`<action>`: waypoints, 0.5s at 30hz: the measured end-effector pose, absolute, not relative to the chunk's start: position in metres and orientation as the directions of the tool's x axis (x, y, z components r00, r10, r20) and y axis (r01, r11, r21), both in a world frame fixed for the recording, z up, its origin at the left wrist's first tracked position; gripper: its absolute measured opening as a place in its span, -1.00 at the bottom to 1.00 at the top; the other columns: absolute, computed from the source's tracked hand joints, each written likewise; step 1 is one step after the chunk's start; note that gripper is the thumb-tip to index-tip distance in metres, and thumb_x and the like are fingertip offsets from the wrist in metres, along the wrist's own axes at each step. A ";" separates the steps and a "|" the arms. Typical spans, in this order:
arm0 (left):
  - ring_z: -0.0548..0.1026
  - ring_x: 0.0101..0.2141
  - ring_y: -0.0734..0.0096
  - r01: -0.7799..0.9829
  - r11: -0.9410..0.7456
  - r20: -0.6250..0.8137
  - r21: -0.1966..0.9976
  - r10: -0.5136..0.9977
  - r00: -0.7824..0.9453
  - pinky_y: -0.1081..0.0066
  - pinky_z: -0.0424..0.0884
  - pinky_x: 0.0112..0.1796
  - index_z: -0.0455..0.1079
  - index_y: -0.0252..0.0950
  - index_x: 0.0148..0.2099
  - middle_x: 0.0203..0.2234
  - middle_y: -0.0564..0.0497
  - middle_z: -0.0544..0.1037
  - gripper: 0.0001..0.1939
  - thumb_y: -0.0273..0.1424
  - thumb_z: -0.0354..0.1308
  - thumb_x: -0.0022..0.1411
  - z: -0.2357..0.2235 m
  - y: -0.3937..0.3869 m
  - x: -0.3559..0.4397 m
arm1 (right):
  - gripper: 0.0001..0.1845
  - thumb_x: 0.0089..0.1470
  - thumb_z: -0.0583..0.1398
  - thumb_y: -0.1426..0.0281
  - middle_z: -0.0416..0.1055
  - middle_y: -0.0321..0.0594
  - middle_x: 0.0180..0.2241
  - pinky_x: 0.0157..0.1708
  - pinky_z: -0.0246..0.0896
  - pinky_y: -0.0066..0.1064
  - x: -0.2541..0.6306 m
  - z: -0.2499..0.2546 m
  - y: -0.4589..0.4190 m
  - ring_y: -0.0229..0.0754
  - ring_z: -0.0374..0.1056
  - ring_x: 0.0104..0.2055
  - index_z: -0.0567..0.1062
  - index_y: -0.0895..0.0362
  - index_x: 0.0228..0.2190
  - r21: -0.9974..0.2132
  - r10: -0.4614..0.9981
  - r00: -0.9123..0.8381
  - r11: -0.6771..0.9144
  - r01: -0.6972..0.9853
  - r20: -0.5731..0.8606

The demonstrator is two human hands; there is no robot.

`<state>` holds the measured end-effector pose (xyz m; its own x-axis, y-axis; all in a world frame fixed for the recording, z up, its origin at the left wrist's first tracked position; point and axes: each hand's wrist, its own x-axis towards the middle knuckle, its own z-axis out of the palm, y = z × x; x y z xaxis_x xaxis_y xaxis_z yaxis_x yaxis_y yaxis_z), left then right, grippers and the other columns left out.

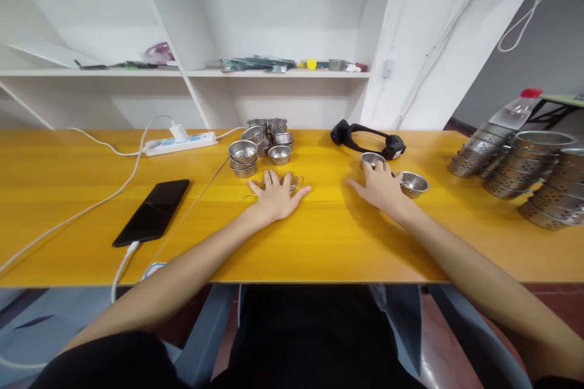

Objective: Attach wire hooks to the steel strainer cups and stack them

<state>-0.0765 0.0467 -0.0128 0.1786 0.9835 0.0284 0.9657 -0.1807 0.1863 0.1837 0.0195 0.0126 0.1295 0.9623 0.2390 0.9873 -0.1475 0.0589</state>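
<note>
My left hand lies palm down with its fingers spread, over some thin bent metal wire that is partly hidden beneath it. Just beyond its fingertips stands a group of small perforated steel cups, some of them stacked. My right hand is palm down too, fingers apart, with its fingertips by the near side of one steel cup. Whether they touch that cup I cannot tell. Another steel cup sits right beside this hand, open side up.
Tall stacks of perforated cups and a red-capped bottle stand at the right. A black headband-like device lies at the back. On the left are a phone with a cable and a power strip. Shelves rise behind.
</note>
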 end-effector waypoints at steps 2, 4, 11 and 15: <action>-0.07 0.51 -0.35 0.952 -0.246 0.052 0.183 0.969 0.241 -0.52 -0.13 0.33 0.08 -0.28 0.54 0.51 -0.49 0.02 -0.20 0.12 -0.29 0.53 -0.016 0.043 -0.076 | -0.36 0.39 0.10 0.03 0.25 0.35 0.27 0.21 0.02 0.50 0.183 0.013 0.019 0.43 0.11 0.34 0.34 0.22 0.26 0.071 0.965 0.118 -0.138 0.988 0.235; -0.06 0.52 -0.28 0.932 -0.319 0.072 0.174 0.948 0.311 -0.46 -0.12 0.36 0.10 -0.28 0.54 0.51 -0.47 0.03 -0.28 0.00 -0.31 0.57 -0.019 0.041 -0.075 | -0.38 0.39 0.09 0.05 0.25 0.34 0.27 0.21 0.01 0.51 0.181 0.014 0.017 0.43 0.11 0.34 0.34 0.21 0.26 0.075 0.967 0.104 -0.124 0.989 0.231; -0.03 0.52 -0.18 0.796 -0.573 0.147 0.196 0.819 0.554 -0.32 -0.13 0.42 0.13 -0.31 0.53 0.51 -0.41 0.04 -0.33 -0.04 -0.24 0.59 -0.026 0.026 -0.058 | -0.44 0.38 0.13 0.14 0.29 0.31 0.26 0.18 0.10 0.50 0.171 0.018 0.006 0.44 0.16 0.34 0.34 0.18 0.26 0.058 0.974 0.019 -0.032 0.998 0.226; -0.02 0.52 -0.18 0.711 -0.665 0.182 0.231 0.747 0.640 -0.30 -0.11 0.42 0.14 -0.38 0.50 0.51 -0.44 0.06 -0.34 -0.07 -0.22 0.60 -0.029 0.018 -0.047 | -0.46 0.35 0.18 0.22 0.31 0.28 0.26 0.16 0.22 0.37 0.170 0.019 0.005 0.39 0.21 0.32 0.36 0.18 0.26 0.025 0.970 -0.098 0.095 0.995 0.221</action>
